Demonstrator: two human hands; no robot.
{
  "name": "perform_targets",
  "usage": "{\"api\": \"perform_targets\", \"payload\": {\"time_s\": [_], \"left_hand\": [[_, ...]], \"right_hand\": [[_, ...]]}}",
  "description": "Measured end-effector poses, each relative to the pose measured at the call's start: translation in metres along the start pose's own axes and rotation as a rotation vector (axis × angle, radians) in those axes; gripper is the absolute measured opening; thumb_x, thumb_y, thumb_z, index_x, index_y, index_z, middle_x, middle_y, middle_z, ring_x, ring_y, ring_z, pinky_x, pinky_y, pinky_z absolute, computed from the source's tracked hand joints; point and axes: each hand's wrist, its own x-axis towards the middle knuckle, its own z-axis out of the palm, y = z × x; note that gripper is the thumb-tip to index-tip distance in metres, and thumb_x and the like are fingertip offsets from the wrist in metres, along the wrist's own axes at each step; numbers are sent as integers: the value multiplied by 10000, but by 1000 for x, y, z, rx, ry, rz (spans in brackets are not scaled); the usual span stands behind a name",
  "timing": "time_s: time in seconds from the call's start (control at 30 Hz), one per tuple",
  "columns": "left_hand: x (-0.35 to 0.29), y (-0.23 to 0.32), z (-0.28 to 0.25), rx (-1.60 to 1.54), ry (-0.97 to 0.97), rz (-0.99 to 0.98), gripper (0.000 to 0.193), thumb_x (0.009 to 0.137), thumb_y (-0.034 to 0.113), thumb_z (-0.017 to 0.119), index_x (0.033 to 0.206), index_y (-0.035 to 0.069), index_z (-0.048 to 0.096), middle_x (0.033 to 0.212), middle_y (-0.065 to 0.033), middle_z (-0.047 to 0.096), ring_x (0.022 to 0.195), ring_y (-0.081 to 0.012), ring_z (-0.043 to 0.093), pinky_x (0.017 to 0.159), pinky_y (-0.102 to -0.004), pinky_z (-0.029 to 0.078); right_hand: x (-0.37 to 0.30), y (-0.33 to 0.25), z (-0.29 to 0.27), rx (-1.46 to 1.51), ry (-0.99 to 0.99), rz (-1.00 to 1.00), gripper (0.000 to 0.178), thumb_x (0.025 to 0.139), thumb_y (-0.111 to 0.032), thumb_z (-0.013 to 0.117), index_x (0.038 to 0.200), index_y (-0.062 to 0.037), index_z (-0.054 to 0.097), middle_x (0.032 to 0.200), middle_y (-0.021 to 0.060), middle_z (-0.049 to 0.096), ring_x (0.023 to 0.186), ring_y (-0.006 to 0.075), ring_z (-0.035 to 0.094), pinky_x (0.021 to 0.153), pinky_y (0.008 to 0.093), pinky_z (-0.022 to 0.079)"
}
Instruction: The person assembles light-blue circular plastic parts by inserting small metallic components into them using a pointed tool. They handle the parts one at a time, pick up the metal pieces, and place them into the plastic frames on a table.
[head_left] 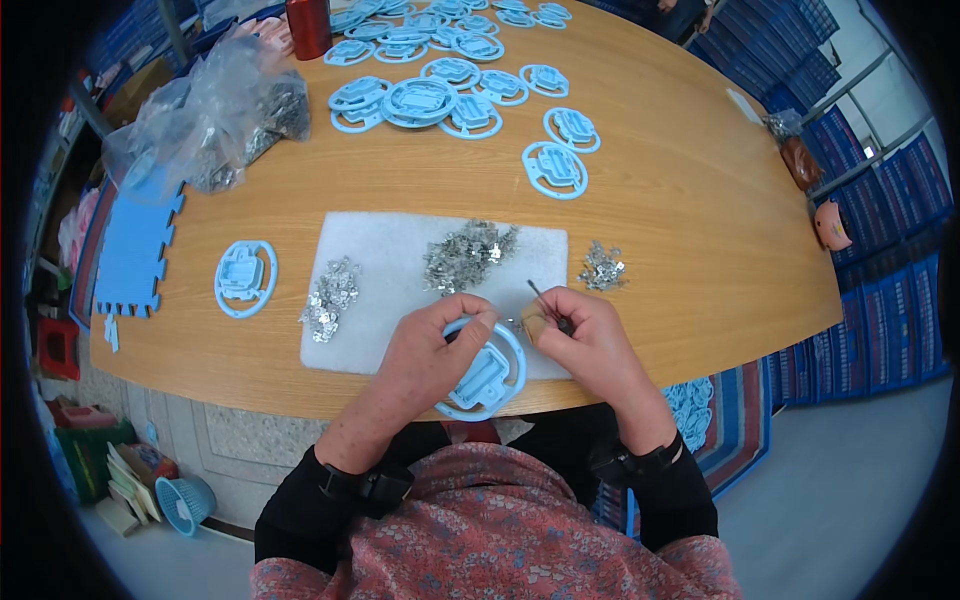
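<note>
My left hand (447, 340) is closed on the rim of a light-blue plastic steering wheel part (482, 380), held tilted at the table's near edge. Just right of it, my right hand (580, 335) pinches a thin dark tool (541, 294) whose slim shaft points up and left. A tan cover wraps a fingertip of that hand. Between the hands is a small metal bit, too small to make out. Beyond them, on a white foam sheet (385, 240), lie a pile of small metal clips (465, 255) and another metal pile (330, 298) at left.
More metal pieces (601, 267) lie right of the sheet. A single wheel part (246, 279) and a blue foam mat (135, 245) are at left. Plastic bags (215, 110), a red can (308, 28) and many wheel parts (420, 100) occupy the far side. Blue crates (870, 310) stand right.
</note>
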Motion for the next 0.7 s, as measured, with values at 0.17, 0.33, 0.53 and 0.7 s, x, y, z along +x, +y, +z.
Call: {"api": "perform_targets", "payload": {"time_s": [0.17, 0.33, 0.53, 0.7], "left_hand": [[2, -5, -3, -13, 18, -24, 211, 1014, 110, 516, 1154, 24, 648, 897, 11, 643, 804, -33, 560, 704, -215, 484], [1, -8, -4, 46, 39, -20, 221, 1021, 109, 497, 1162, 23, 643, 885, 9, 640, 792, -35, 559, 697, -216, 485], [2, -9, -6, 73, 42, -48, 226, 1024, 120, 497, 1166, 22, 643, 870, 9, 637, 778, -34, 550, 681, -224, 483], [2, -8, -7, 83, 44, -54, 233, 1023, 122, 494, 1169, 20, 643, 868, 9, 637, 777, -35, 548, 679, -223, 482]], "right_hand": [[-13, 7, 20, 98, 88, -95, 135, 819, -22, 653, 947, 11, 623, 744, -13, 523, 669, 37, 462, 593, 217, 406], [-12, 25, 35, 12, 141, -197, 156, 824, -10, 651, 975, 5, 614, 815, 48, 588, 663, 77, 521, 597, 238, 446], [-7, 21, 36, -135, 148, -269, 165, 813, -11, 648, 971, -2, 603, 821, 98, 599, 649, 157, 580, 590, 285, 475], [-6, 24, 35, -199, 144, -280, 171, 807, -31, 657, 967, -15, 600, 827, 121, 604, 657, 225, 614, 589, 322, 488]]}}
